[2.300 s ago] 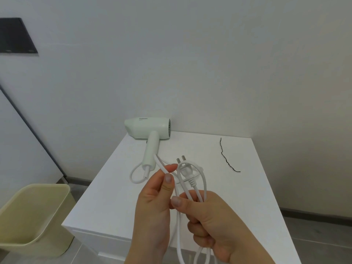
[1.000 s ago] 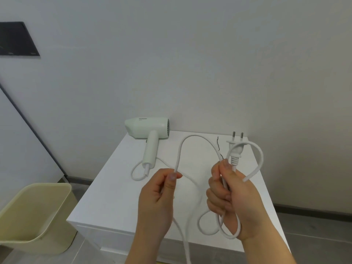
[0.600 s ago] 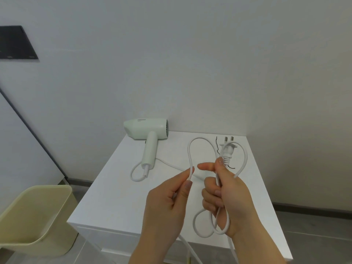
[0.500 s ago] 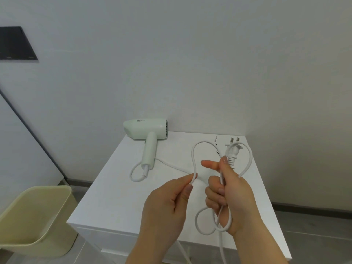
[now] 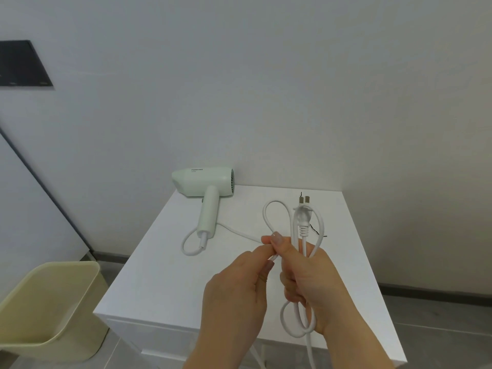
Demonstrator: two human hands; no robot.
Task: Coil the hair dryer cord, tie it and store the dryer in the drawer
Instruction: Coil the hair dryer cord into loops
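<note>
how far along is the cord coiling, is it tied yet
Done: a few loops of the cord are gathered in the right hand, plug pointing up. In hand: the left hand pinches the next loop toward the bundle. Left: slack still trails to the hair dryer on the white cabinet; no tie is on the coil, and the dryer isn't stored.

A single camera worn on the person's head looks forward and down across a white cabinet (image 5: pixel 170 283) toward the wall (image 5: pixel 266 89) behind it. It sits close: both hands fill the lower middle of the frame, and the wide angle also takes in floor and a bin (image 5: pixel 50 310) at lower left.
</note>
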